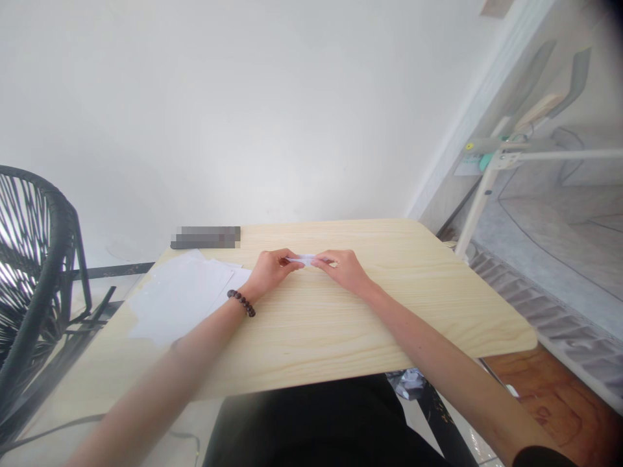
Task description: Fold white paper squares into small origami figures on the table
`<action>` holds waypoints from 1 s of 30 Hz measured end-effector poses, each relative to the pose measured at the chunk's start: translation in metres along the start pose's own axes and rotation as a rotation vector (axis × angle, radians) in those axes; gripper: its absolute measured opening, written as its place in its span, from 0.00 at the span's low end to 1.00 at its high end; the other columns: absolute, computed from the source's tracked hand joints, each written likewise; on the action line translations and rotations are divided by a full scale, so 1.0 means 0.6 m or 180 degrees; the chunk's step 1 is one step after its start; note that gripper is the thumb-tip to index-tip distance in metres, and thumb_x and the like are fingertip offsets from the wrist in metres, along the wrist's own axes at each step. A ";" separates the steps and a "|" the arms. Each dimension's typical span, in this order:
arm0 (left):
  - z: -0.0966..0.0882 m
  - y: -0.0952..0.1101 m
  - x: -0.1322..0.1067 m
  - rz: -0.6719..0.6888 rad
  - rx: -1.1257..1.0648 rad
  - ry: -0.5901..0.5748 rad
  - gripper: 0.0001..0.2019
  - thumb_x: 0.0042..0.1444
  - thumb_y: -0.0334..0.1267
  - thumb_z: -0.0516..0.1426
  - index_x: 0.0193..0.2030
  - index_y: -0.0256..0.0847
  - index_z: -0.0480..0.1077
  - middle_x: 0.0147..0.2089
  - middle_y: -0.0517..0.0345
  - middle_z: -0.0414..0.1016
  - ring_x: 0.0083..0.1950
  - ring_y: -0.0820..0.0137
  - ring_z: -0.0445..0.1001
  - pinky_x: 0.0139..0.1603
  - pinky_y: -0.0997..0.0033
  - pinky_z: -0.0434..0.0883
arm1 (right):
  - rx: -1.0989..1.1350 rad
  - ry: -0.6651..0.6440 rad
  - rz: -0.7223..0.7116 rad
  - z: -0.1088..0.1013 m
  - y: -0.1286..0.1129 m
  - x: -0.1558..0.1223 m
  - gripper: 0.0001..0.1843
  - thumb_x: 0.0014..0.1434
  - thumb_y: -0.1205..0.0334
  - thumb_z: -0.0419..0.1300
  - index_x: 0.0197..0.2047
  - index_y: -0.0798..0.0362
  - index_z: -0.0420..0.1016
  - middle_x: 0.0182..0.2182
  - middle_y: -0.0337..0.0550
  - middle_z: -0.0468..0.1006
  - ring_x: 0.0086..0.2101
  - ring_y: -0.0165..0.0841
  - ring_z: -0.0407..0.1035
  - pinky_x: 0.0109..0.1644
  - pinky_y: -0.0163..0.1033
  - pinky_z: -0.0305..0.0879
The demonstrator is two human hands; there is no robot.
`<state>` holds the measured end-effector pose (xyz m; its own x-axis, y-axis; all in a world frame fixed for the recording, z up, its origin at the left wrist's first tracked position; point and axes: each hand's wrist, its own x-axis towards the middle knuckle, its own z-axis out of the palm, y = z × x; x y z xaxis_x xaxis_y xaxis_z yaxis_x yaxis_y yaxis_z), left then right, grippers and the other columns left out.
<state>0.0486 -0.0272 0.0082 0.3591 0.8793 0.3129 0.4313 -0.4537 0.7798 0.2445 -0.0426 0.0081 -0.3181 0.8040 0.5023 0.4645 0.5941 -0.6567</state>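
Nearest, a black-clad lap [311, 421] lies below the near edge of a pale wood-grain desk [316, 357]. Farther in, a dark beaded bracelet [241, 303] circles the left wrist, and loose white sheets [178, 295] overlap on the desk's left side. Beyond mid-desk, the left hand [269, 271] and right hand [344, 267] each grasp one end of a small white paper strip [306, 260] in a thumb-and-finger grip; whether it touches the desk cannot be told. Uneven pull could tear or skew the strip; a leftward sweep of the left forearm might scatter the sheets. At the far left edge lies a dark oblong object [209, 237], its detail obscured, before a white wall [292, 130].
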 end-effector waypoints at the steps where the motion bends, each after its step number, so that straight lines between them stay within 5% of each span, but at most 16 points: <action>1: 0.000 -0.001 0.000 -0.0070 -0.0131 -0.0080 0.14 0.45 0.47 0.56 0.32 0.37 0.70 0.29 0.54 0.74 0.31 0.68 0.72 0.33 0.69 0.68 | 0.0080 -0.0040 0.0022 0.000 0.001 0.001 0.11 0.53 0.57 0.53 0.31 0.51 0.75 0.31 0.39 0.77 0.31 0.29 0.70 0.36 0.34 0.66; 8: 0.004 -0.002 0.005 -0.0279 -0.0994 -0.0284 0.15 0.44 0.44 0.58 0.33 0.35 0.65 0.25 0.55 0.72 0.27 0.71 0.71 0.32 0.68 0.68 | 0.0485 -0.0097 0.0481 0.004 0.010 0.001 0.10 0.51 0.56 0.55 0.32 0.53 0.71 0.27 0.38 0.75 0.27 0.30 0.72 0.31 0.33 0.67; 13: 0.005 -0.005 0.005 -0.0296 -0.0854 -0.0404 0.16 0.45 0.43 0.57 0.38 0.37 0.62 0.26 0.58 0.72 0.26 0.72 0.70 0.29 0.70 0.68 | 0.0880 -0.0112 0.0790 0.009 0.016 0.000 0.10 0.49 0.56 0.57 0.32 0.53 0.67 0.28 0.39 0.75 0.26 0.30 0.72 0.29 0.32 0.68; 21: -0.003 0.007 -0.003 0.1360 0.0503 -0.0150 0.10 0.50 0.40 0.55 0.39 0.42 0.69 0.50 0.51 0.65 0.49 0.66 0.65 0.50 0.63 0.64 | 0.1724 -0.0300 0.1194 0.008 0.012 0.002 0.16 0.46 0.53 0.59 0.34 0.55 0.67 0.22 0.39 0.74 0.23 0.28 0.70 0.29 0.35 0.69; 26: -0.003 0.006 -0.002 0.1709 0.0815 -0.0107 0.09 0.53 0.39 0.52 0.40 0.45 0.70 0.45 0.52 0.69 0.47 0.68 0.67 0.46 0.66 0.66 | 0.1962 -0.0497 0.1329 0.006 0.011 0.001 0.15 0.46 0.54 0.59 0.34 0.56 0.67 0.24 0.41 0.75 0.22 0.27 0.70 0.30 0.36 0.69; 30: -0.005 0.002 -0.003 0.1676 0.0869 0.0050 0.10 0.53 0.39 0.53 0.41 0.44 0.70 0.42 0.53 0.73 0.43 0.68 0.69 0.43 0.68 0.66 | 0.1454 -0.0415 0.0991 0.004 0.005 -0.001 0.14 0.52 0.53 0.54 0.35 0.55 0.69 0.29 0.42 0.76 0.27 0.29 0.71 0.34 0.36 0.68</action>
<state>0.0459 -0.0291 0.0098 0.5712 0.5267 0.6295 0.3965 -0.8486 0.3503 0.2441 -0.0409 0.0043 -0.3363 0.9221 0.1915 0.1572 0.2554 -0.9540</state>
